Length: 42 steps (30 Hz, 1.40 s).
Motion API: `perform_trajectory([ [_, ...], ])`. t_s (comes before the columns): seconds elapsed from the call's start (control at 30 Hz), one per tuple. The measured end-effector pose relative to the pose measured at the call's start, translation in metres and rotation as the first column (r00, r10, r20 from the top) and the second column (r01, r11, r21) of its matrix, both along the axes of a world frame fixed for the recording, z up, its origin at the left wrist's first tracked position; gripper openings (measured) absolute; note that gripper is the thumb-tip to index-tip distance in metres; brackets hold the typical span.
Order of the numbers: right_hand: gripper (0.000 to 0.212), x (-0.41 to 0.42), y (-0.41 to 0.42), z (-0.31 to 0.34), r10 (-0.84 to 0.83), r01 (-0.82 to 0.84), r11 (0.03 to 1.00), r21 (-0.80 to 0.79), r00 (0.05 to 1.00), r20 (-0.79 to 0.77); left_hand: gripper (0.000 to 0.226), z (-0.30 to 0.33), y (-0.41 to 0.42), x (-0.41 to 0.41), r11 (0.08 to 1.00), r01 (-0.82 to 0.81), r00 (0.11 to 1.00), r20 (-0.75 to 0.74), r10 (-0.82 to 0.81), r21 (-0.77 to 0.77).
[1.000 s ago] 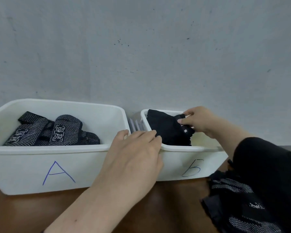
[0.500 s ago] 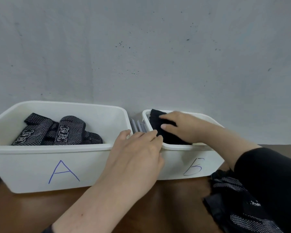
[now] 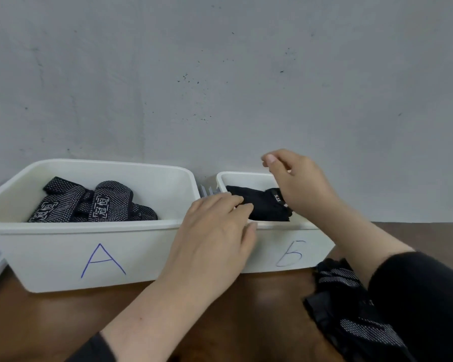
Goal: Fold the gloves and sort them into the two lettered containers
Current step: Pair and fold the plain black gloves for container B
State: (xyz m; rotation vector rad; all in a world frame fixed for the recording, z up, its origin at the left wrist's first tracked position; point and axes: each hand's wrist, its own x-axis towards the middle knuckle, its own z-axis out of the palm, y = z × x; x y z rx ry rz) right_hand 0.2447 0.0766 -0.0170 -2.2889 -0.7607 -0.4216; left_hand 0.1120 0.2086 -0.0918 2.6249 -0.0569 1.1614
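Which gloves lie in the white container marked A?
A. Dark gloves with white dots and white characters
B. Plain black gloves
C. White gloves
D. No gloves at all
A: the container marked A holds folded dark dotted gloves printed with white characters, while the plain black glove lies in the other container.
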Motion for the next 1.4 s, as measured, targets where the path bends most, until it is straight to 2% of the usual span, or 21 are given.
perform_trajectory([
  [0.1, 0.023, -0.063, -0.030, -0.023, 0.047, -0.052, 0.979, 0.198, 0.998, 0.032, 0.029, -0.008, -0.023, -0.013, 0.977, 0.134, 0.989, 0.086, -0.121, -0.163],
  [0.17, 0.019, -0.100, -0.053, -0.064, 0.053, -0.053, 0.982, 0.180, 0.999, 0.004, 0.029, -0.032, -0.044, -0.023, 0.928, 0.179, 0.981, -0.005, -0.191, -0.326],
  [0.27, 0.012, -0.145, -0.092, -0.132, -0.024, 0.032, 0.996, 0.084, 0.996, -0.091, 0.019, -0.071, -0.075, -0.037, 0.885, 0.107, 0.934, -0.260, -0.246, -0.454],
  [0.4, 0.011, -0.168, -0.145, -0.164, -0.187, 0.217, 0.971, 0.105, 0.952, -0.241, 0.012, -0.082, -0.096, -0.049, 0.797, 0.021, 0.920, -0.301, -0.252, -0.603],
  [0.57, 0.014, -0.168, -0.159, -0.165, -0.186, 0.216, 0.973, 0.085, 0.946, -0.265, 0.018, -0.092, -0.117, -0.058, 0.888, 0.045, 0.862, -0.431, -0.266, -0.458],
  [0.77, 0.010, -0.174, -0.172, -0.161, -0.150, 0.180, 0.976, 0.122, 0.964, -0.217, 0.020, -0.096, -0.126, -0.073, 0.920, 0.097, 0.836, -0.470, -0.283, -0.380],
  [0.83, 0.006, -0.174, -0.178, -0.160, -0.160, 0.179, 0.972, 0.154, 0.979, -0.130, 0.021, -0.096, -0.128, -0.078, 0.921, 0.108, 0.832, -0.472, -0.290, -0.374],
  [0.9, 0.005, -0.170, -0.186, -0.157, -0.193, 0.183, 0.969, 0.165, 0.980, 0.042, 0.022, -0.097, -0.126, -0.079, 0.918, 0.117, 0.832, -0.467, -0.299, -0.379],
  [1.0, 0.015, -0.155, -0.207, -0.147, -0.315, 0.287, 0.947, 0.146, 0.917, 0.244, 0.023, -0.097, -0.124, -0.078, 0.913, 0.122, 0.838, -0.453, -0.304, -0.388],
  [1.07, 0.027, -0.142, -0.228, -0.134, -0.429, 0.429, 0.902, 0.053, 0.874, 0.230, 0.022, -0.097, -0.124, -0.076, 0.913, 0.126, 0.842, -0.444, -0.305, -0.388],
  [1.13, 0.046, -0.127, -0.246, -0.122, -0.551, 0.566, 0.798, -0.206, 0.825, 0.127, 0.021, -0.097, -0.125, -0.074, 0.917, 0.132, 0.839, -0.450, -0.306, -0.377],
  [1.2, 0.057, -0.116, -0.254, -0.114, -0.615, 0.592, 0.693, -0.412, 0.783, 0.093, 0.019, -0.097, -0.124, -0.072, 0.915, 0.129, 0.836, -0.454, -0.308, -0.383],
  [1.3, 0.055, -0.106, -0.257, -0.109, -0.616, 0.597, 0.658, -0.458, 0.778, 0.129, 0.018, -0.097, -0.124, -0.073, 0.904, 0.129, 0.837, -0.444, -0.319, -0.407],
  [1.4, 0.044, -0.098, -0.257, -0.104, -0.647, 0.576, 0.631, -0.519, 0.760, 0.057, 0.020, -0.097, -0.123, -0.073, 0.902, 0.136, 0.835, -0.443, -0.327, -0.409],
])
